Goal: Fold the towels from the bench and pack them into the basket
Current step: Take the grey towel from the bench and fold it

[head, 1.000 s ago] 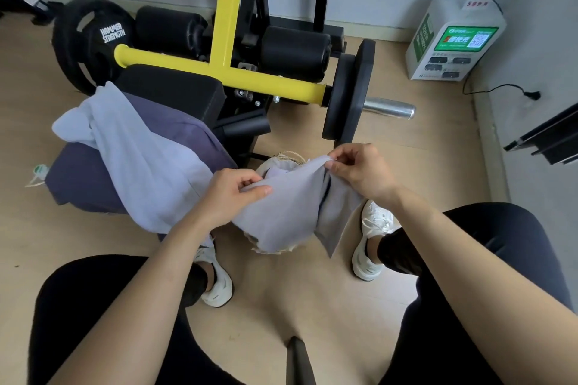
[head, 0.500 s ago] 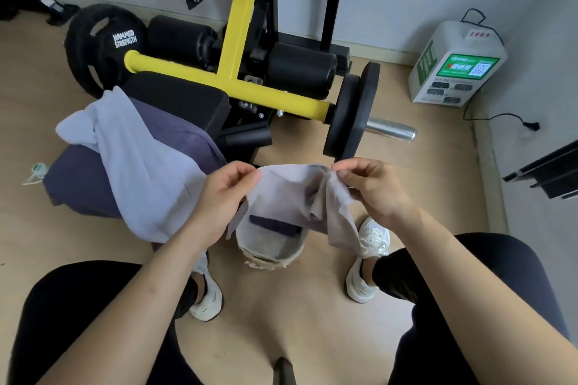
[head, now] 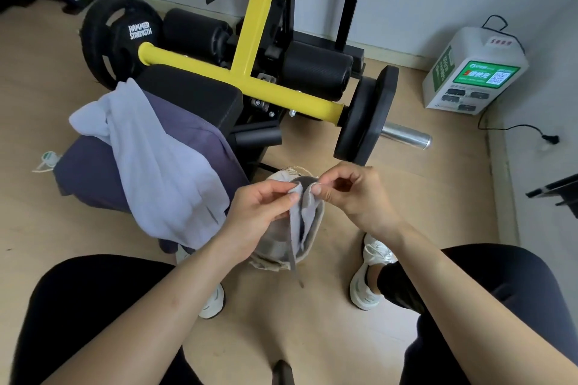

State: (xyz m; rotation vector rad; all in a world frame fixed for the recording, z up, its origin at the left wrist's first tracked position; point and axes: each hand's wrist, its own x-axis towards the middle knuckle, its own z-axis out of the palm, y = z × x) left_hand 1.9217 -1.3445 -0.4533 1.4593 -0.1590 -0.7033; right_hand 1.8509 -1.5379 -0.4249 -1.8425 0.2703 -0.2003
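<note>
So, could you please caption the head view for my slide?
Left hand and right hand pinch a small grey towel folded above the beige fabric basket.

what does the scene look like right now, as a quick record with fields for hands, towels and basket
left hand: pinches one top edge of the small grey cloth towel
right hand: pinches the other top edge, close beside the left hand
held towel: doubled over, hanging above the pale woven basket on the floor
bench: black padded bench carries a light lavender towel draped over a dark purple towel
packing: held towel not yet released
</note>
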